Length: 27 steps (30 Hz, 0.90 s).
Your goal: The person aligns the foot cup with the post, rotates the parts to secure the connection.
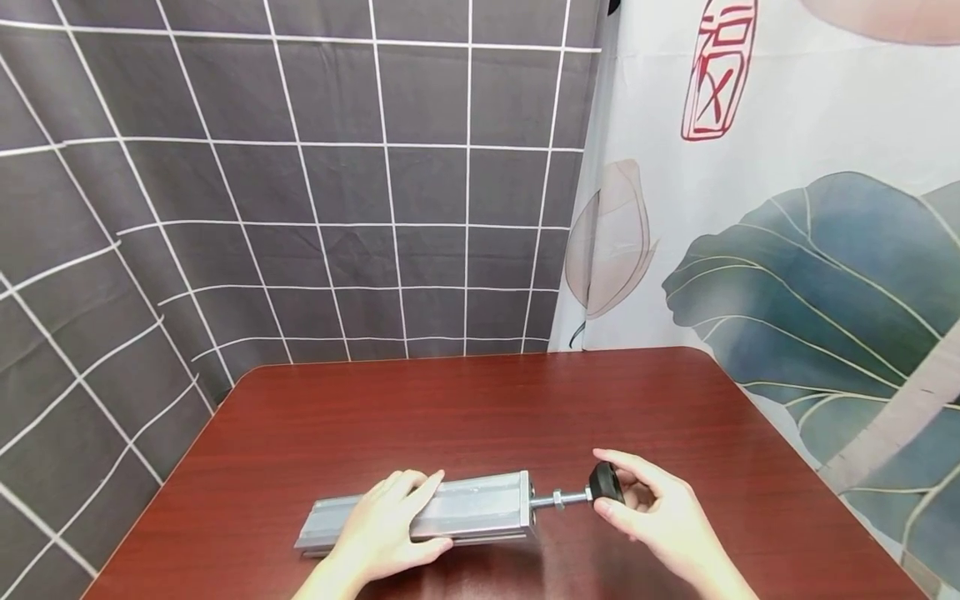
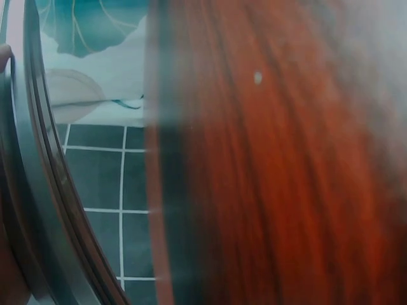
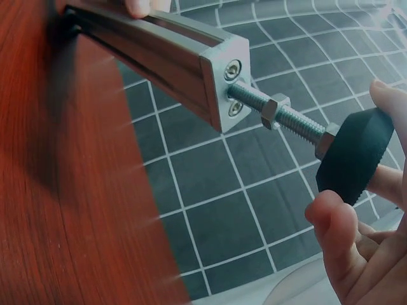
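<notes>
A silver aluminium profile (image 1: pixel 480 504) lies lengthwise over the near part of the table, its slotted sides showing in the right wrist view. My left hand (image 1: pixel 390 525) grips it around the middle, thumb on the near side and fingers over the top. From its right end plate (image 3: pixel 226 82), fixed with screws, a threaded rod (image 3: pixel 299 124) sticks out with a hex nut (image 3: pixel 275 111) partway along. At the rod's tip sits a black levelling foot (image 3: pixel 356 155). My right hand (image 1: pixel 656 512) pinches the foot's rim between thumb and fingers.
The reddish-brown wooden table (image 1: pixel 465 408) has rounded far corners. Behind it hangs a grey cloth with white grid lines (image 1: pixel 337 192). A white curtain with lotus prints (image 1: pixel 810 292) hangs along the right side.
</notes>
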### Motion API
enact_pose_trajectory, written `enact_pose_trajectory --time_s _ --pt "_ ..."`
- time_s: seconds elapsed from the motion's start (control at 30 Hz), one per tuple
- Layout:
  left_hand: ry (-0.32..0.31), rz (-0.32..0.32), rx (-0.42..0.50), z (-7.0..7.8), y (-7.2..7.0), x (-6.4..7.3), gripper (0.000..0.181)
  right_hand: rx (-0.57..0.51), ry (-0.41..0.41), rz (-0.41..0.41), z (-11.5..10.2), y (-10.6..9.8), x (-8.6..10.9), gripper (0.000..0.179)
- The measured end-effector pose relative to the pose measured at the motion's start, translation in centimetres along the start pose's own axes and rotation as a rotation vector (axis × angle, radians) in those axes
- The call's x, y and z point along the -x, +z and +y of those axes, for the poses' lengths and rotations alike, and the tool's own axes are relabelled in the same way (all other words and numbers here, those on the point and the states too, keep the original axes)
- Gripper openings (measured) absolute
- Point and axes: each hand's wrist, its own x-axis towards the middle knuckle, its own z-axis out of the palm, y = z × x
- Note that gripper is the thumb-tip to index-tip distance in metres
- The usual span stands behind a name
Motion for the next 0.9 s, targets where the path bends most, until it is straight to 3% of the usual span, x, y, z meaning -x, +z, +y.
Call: enact_pose_trajectory --time_s 0.2,0.37,0.57,0.7,0.8,0.9 --pt "-0.026 -0.046 -0.005 0.0 0.6 -0.3 0.086 0.021 -0.001 0.021 -0.3 0.0 -0.2 0.047" --pt "-0.012 0.002 -0.030 -0.5 1.2 -0.2 0.081 0.018 -0.012 -0.012 -0.5 -0.1 -0.3 0.046" --pt "0.028 0.088 -0.041 -1.1 1.1 0.0 0.076 -0.122 -0.102 -0.165 -0.4 -0.8 -0.2 0.056" --pt "0.037 0.111 -0.016 -1.2 0.7 -0.1 0.073 -0.214 -0.113 -0.300 0.0 -1.7 -0.1 0.070" --pt "0.039 0.118 -0.013 -1.2 0.6 -0.1 0.073 -0.153 -0.171 -0.343 0.3 -2.2 -0.1 0.076" --pt "0.035 0.124 -0.007 -1.3 0.5 -0.2 0.073 -0.022 -0.304 -0.332 0.6 -2.3 -0.1 0.076"
